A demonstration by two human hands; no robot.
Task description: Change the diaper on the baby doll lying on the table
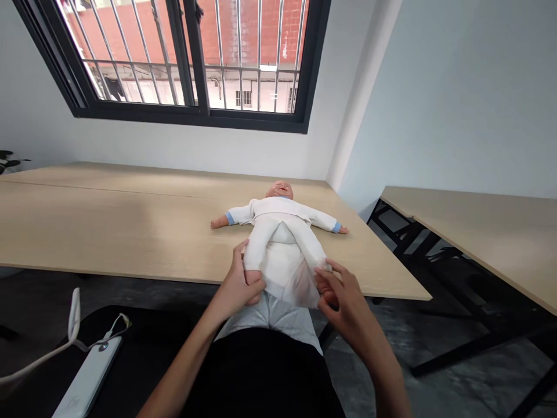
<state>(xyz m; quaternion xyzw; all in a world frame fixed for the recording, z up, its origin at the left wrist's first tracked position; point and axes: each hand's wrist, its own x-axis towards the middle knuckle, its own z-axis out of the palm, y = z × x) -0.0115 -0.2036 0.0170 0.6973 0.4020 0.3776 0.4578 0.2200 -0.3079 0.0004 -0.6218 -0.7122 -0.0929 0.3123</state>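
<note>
The left hand [246,281] grips a baby doll [278,206] by one leg's bare end; the right hand [337,290] pinches the other white trouser leg [308,238] low down. Beyond both hands, its torso lies face-up on the desk [174,232].

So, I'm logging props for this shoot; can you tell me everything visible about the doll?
The baby doll lies on its back on the wood-look table, its smooth, plastic-looking head farthest from the person. It wears white, soft-looking clothes with blue cuffs. Its arms are spread wide; its parted legs reach the table's near edge over white cloth. The left hand grips one lower leg; the right hand is at the other leg's end, its exact grip unclear.
</note>
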